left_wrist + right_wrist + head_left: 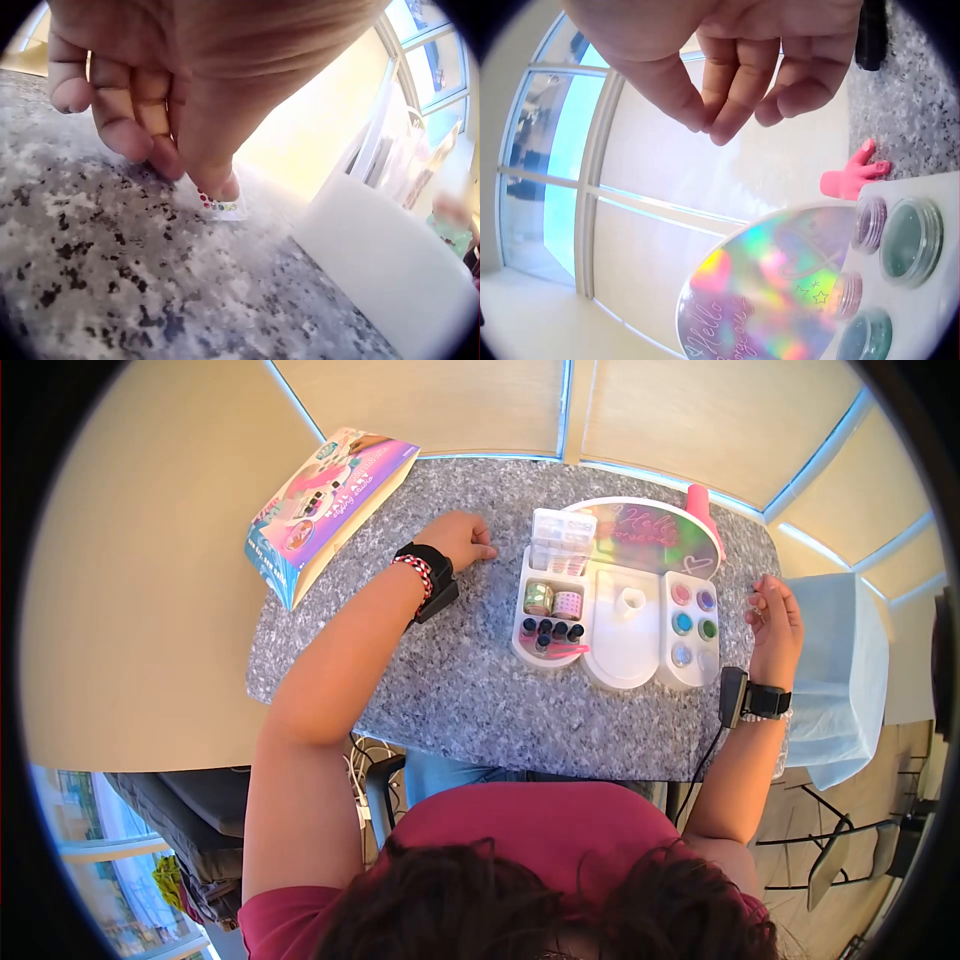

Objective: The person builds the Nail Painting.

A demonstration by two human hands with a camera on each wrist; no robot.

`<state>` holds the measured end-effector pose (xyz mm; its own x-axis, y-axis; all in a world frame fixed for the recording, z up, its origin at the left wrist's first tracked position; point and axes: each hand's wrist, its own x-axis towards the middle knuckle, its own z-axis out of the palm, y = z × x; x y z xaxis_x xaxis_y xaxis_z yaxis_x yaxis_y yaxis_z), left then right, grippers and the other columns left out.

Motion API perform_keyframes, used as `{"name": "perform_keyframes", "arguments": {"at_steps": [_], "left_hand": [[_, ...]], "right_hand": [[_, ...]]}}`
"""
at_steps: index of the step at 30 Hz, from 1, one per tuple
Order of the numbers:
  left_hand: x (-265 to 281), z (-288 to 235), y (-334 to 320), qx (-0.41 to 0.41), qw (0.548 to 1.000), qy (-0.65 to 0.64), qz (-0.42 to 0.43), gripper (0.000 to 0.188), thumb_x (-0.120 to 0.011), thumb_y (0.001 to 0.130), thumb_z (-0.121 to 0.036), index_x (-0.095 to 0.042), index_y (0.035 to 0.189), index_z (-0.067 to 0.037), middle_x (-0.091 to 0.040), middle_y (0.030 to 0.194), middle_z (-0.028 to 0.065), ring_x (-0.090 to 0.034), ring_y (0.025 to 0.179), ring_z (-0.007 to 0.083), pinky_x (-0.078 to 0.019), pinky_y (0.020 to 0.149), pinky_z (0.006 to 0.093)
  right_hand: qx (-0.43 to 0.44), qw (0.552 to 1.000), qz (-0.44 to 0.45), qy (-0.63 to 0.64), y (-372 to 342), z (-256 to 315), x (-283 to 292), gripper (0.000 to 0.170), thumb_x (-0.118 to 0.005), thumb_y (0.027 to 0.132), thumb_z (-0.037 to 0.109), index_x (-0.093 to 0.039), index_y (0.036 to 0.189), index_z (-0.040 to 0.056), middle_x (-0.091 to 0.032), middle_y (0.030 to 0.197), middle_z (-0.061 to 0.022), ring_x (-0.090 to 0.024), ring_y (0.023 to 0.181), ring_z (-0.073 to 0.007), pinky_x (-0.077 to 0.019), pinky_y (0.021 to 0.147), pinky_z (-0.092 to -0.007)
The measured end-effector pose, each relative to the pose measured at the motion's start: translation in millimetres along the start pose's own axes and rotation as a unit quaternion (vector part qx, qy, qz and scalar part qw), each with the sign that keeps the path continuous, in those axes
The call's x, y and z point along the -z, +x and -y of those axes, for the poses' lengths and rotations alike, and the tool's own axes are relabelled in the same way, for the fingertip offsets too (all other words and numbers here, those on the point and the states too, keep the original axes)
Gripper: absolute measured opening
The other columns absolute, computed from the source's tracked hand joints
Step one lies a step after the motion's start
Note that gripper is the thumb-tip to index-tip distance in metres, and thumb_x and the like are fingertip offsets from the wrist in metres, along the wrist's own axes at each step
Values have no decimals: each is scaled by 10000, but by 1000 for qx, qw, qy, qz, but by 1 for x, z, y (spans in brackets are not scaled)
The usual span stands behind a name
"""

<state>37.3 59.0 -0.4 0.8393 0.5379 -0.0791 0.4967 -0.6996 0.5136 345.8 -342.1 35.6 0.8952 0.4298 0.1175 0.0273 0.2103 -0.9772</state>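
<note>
My left hand (458, 540) is low over the table, left of a white nail art tray (615, 665). In the left wrist view its thumb is on a small clear sheet of coloured gem stickers (234, 213), pinched near the tabletop; the other fingers curl behind. Beyond the tray's right side, my right hand (775, 618) is raised with thumb and fingertips drawn together. I cannot tell whether something tiny is between them. Nearest to it are the tray's glitter pots (911, 241) and a pink model hand (846, 181).
A shiny backboard (650, 540) stands behind the tray. Its left side holds tape rolls (538, 598), small dark-capped bottles (545, 630) and a clear case (562, 540). A colourful box (325, 500) lies at the back left of the speckled table (440, 690). Blue cloth (835, 670) hangs at right.
</note>
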Motion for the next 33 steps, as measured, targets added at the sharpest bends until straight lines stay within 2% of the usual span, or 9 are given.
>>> {"name": "perform_keyframes", "arguments": {"at_steps": [1,4,7,9,11,12,15,24,33], "left_hand": [[-1,0,-2,3,1000,-19,-6,255,-867,904,-295,-757,944,-68,-769,896,114,-735,870,254,-567,820,413],[15,-29,-23,24,996,-60,-63,258,-881,895,-282,-763,962,-62,-785,912,95,-738,887,246,-566,811,408],[37,-66,-53,-12,981,-126,-146,212,-884,894,-247,-788,985,-81,-803,927,45,-713,778,167,-540,740,356],[53,-96,-76,-10,969,-167,-184,178,-880,901,-232,-802,975,-90,-808,928,27,-694,723,137,-523,705,340],[57,-113,-91,-128,966,-129,-182,90,-873,895,-198,-827,923,-125,-782,832,19,-630,612,129,-481,638,330],[52,-117,-92,-129,966,-130,-181,90,-873,895,-198,-827,923,-125,-782,832,19,-630,612,129,-481,638,330],[36,-120,-84,-189,961,41,-196,29,-867,877,-219,-845,894,-210,-698,692,51,-614,589,222,-476,623,363],[6,-101,-62,-204,943,137,-226,65,-829,922,-286,-803,907,-229,-768,787,0,-677,665,234,-496,748,411],[-11,-96,-61,-192,947,103,-235,66,-821,940,-284,-814,921,-221,-810,903,-24,-714,755,209,-482,777,384]], "right_hand": [[-16,1000,-11,9,3,-4,7,221,-743,1064,262,-752,1205,92,-763,1198,-31,-647,986,-89,-518,840,-270],[-47,997,-34,48,9,-16,18,253,-750,1060,275,-744,1231,90,-759,1268,-46,-665,1070,-132,-522,939,-311],[-66,996,-7,66,11,-26,26,320,-756,1054,293,-714,1288,80,-740,1347,-72,-669,1155,-176,-511,1024,-354],[-89,993,-16,80,9,-28,23,345,-755,1054,296,-698,1311,74,-733,1369,-80,-673,1170,-188,-517,1030,-359],[-112,989,-25,91,8,-32,23,370,-754,1054,298,-683,1334,68,-726,1392,-89,-676,1186,-200,-523,1036,-364],[-121,988,-15,95,10,-36,24,381,-752,1054,299,-674,1343,64,-722,1400,-93,-677,1196,-204,-529,1041,-371],[-127,988,1,91,10,-38,26,382,-748,1056,297,-671,1343,58,-721,1405,-100,-678,1219,-212,-539,1048,-380],[-124,989,10,80,8,-41,25,323,-741,1062,286,-703,1285,56,-744,1360,-105,-698,1201,-209,-557,1035,-378],[-117,990,19,71,6,-42,22,307,-748,1060,294,-714,1265,67,-756,1343,-105,-707,1180,-198,-559,1031,-369]]}}
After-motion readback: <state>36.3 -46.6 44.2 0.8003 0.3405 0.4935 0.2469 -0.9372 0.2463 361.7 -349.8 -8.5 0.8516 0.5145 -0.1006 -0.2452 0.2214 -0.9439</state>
